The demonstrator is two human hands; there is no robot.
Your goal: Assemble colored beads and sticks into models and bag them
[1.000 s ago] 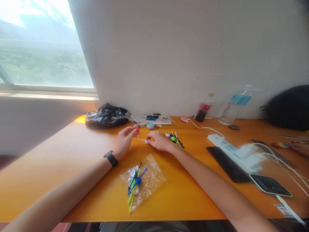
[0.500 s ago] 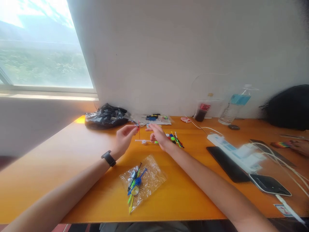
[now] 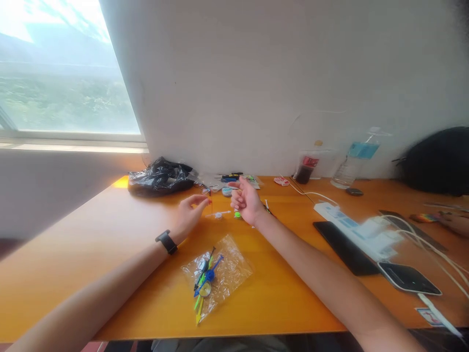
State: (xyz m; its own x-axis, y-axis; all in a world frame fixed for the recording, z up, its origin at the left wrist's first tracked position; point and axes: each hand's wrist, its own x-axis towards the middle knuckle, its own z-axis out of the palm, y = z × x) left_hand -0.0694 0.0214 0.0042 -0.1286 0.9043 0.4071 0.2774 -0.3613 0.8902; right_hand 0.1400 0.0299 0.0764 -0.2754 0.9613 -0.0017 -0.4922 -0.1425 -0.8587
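Note:
My left hand (image 3: 191, 213), with a dark watch on its wrist, pinches a thin red plastic stick (image 3: 211, 201) between thumb and fingertips above the table. To its right, my right hand (image 3: 247, 201) is raised with thumb and index finger apart and the other fingers curled; nothing shows in it. Between the hands a white plastic stick with a disc (image 3: 219, 215) lies on the wood, beside a green piece (image 3: 237, 214). Nearer me is a clear plastic bag (image 3: 232, 266) with blue, green, yellow and black arrow-shaped sticks (image 3: 205, 281). My right hand partly hides more pieces behind it.
A black plastic bag (image 3: 161, 178), a small round container (image 3: 227, 191) and tools (image 3: 230, 177) sit by the wall. On the right are a power strip (image 3: 351, 232), two phones, cables, a dark drink pouch (image 3: 305, 171), a bottle (image 3: 344, 171) and another person's hand (image 3: 456, 222).
My right hand has turned and lifted slightly, its lower fingers curling and thumb rising, away from the red stick. My left hand has dipped a little, still pinching the stick.

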